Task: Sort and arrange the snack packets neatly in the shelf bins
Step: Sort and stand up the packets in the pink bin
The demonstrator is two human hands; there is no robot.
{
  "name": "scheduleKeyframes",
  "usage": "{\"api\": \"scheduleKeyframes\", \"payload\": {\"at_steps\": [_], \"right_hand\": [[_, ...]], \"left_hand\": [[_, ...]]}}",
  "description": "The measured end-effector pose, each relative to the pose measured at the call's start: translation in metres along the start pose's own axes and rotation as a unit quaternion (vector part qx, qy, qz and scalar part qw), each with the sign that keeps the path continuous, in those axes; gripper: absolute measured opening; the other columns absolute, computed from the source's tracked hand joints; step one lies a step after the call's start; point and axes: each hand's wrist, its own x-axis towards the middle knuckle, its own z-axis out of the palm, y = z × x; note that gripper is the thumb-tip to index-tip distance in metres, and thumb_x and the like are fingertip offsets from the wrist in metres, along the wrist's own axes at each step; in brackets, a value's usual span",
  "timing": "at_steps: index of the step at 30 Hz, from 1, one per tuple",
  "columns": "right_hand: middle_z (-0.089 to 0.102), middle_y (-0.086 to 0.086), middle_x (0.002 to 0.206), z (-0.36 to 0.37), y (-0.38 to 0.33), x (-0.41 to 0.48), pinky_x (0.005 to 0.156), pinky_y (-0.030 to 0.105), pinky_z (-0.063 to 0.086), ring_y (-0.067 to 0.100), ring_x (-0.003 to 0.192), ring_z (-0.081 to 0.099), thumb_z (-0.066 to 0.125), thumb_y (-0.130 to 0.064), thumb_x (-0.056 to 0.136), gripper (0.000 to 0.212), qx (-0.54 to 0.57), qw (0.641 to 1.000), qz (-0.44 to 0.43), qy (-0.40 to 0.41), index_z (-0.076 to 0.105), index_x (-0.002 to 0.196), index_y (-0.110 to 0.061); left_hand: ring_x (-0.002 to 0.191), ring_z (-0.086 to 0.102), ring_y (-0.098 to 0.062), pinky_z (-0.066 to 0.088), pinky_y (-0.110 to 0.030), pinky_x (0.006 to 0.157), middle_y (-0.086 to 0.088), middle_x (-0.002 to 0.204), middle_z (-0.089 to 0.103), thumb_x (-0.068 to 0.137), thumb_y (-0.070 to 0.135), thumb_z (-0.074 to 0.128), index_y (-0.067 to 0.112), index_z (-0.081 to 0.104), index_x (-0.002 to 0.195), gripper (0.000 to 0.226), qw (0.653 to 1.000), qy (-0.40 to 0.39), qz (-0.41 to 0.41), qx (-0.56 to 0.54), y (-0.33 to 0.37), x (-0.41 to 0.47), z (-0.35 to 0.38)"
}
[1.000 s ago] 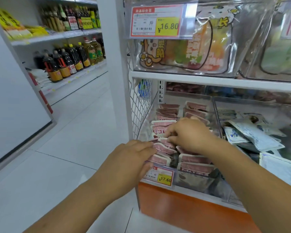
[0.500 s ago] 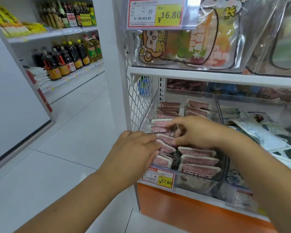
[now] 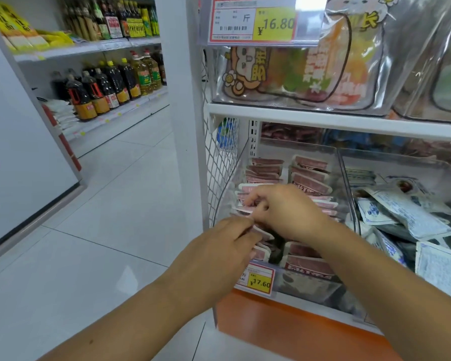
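Shelf duty, lower tier: I stand at the clear bin (image 3: 313, 149) marked by the 17.60 price tag (image 3: 259, 278), both hands down among the pink snack packets (image 3: 310, 182) that fill it in two rows, standing on edge from front to back. My left hand (image 3: 219, 246) has its fingers curled over the tops of the front packets in the left-hand row, bracing them. My right hand (image 3: 287, 212) reaches across just behind it, thumb and forefinger pinching the top edge of one packet in the same row, beside the wire mesh side panel (image 3: 220, 162).

The packets look small, flat and light, sealed in smooth film with a white border. I judge them floppy rather than stiff, and likely to slide over each other, so a row will fan out or topple if not held. The sealed top edge seems the best place to take one, pinched lightly, while the other hand keeps the row pressed together. In the neighbouring bin the white-and-blue packets (image 3: 406, 217) lie in a loose heap, not yet lined up.
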Motion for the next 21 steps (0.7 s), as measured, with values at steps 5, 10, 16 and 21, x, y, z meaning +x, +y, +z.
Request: {"api": "scheduleKeyframes", "payload": {"at_steps": [5,10,16,21], "right_hand": [[0.067,-0.016,0.090,-0.038,0.018,0.001,0.072,0.019,0.047,0.000,0.082,0.060,0.069,-0.028,0.086,0.016,0.018,1.000,-0.010,0.002,0.069,0.100,-0.036],[0.070,-0.015,0.099,-0.013,0.016,0.008,0.091,0.032,0.043,0.007,0.095,0.061,0.066,-0.032,0.087,0.018,-0.111,0.991,-0.022,-0.066,0.070,0.103,-0.037],[0.073,-0.013,0.096,-0.012,0.021,0.007,0.091,0.031,0.046,0.008,0.093,0.063,0.067,-0.036,0.087,0.012,-0.101,0.994,-0.008,-0.051,0.075,0.094,-0.032],[0.068,-0.015,0.106,-0.043,0.028,0.002,0.081,0.023,0.046,0.003,0.090,0.060,0.059,-0.027,0.094,0.018,0.000,0.999,0.023,-0.023,0.071,0.107,-0.031]], "left_hand": [[0.140,0.017,-0.008,0.022,-0.019,0.110,0.007,0.155,0.018,0.100,0.048,0.030,0.028,0.025,0.149,0.053,0.997,0.000,-0.061,-0.043,0.009,0.000,-0.010],[0.147,-0.009,-0.015,-0.006,-0.031,0.119,-0.002,0.162,-0.003,0.100,0.054,0.019,0.022,0.005,0.154,0.064,0.996,-0.066,-0.062,0.000,0.013,0.011,-0.002],[0.148,0.001,-0.018,-0.002,-0.030,0.117,-0.005,0.161,0.008,0.101,0.051,0.019,0.023,0.010,0.154,0.060,0.994,-0.077,-0.076,0.025,0.012,0.015,0.000],[0.147,-0.014,-0.015,-0.006,-0.035,0.120,0.000,0.162,-0.007,0.100,0.054,0.019,0.025,0.002,0.154,0.064,0.992,-0.093,-0.084,-0.020,0.016,0.014,-0.006]]}}
